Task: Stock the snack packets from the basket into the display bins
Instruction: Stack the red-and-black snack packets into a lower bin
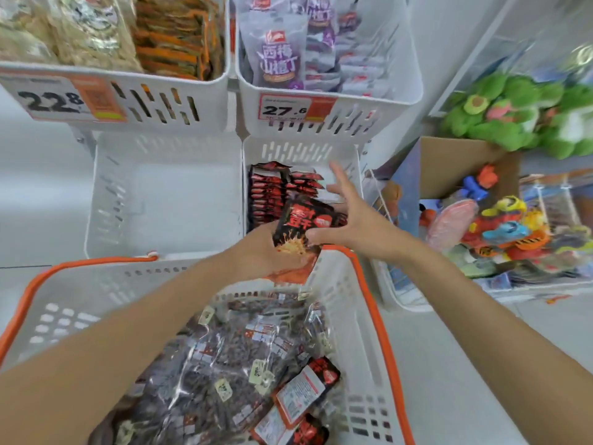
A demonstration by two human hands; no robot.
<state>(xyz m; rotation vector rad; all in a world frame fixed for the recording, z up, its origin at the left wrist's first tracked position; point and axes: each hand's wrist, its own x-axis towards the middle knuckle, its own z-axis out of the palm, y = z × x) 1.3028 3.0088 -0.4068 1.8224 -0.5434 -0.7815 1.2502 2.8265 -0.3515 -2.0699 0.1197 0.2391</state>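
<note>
the white slotted plastic basket with an orange rim (pixel 369 316) sits nearest, and it is far from emptied. a heap of clear-windowed dark packets (pixel 218 364) fills its middle, and a few black-and-red foil packets (pixel 308 390) lie in its near right corner.

just over the basket's far rim the left hand (pixel 263 252) cups and grips a small stack of black-and-red packets (pixel 301 226) from below (its fingers are mostly hidden under them). the right hand (pixel 353 213) is spread wide with straight fingers, its thumb touching the stack's lower edge, and it seems to hold nothing of its own.

beyond the basket's far right corner, the lower right white display bin (pixel 356 175) already carries a standing row of matching packets (pixel 269 194) along its left side, with room left on its right. beyond the basket's far left corner, the lower left white bin (pixel 167 200) shows only its bare floor. i judge the stocking early to midway, with most of it left.

farther beyond the basket, two upper white bins look full and carry price tags: one holds pale and orange packs (pixel 112 36), the other purple-and-white pouches (pixel 282 56).

to the basket's right is pale grey floor (pixel 449 364), then a cardboard box of coloured toys (pixel 449 168), with green plush (pixel 500 117) beyond it.
</note>
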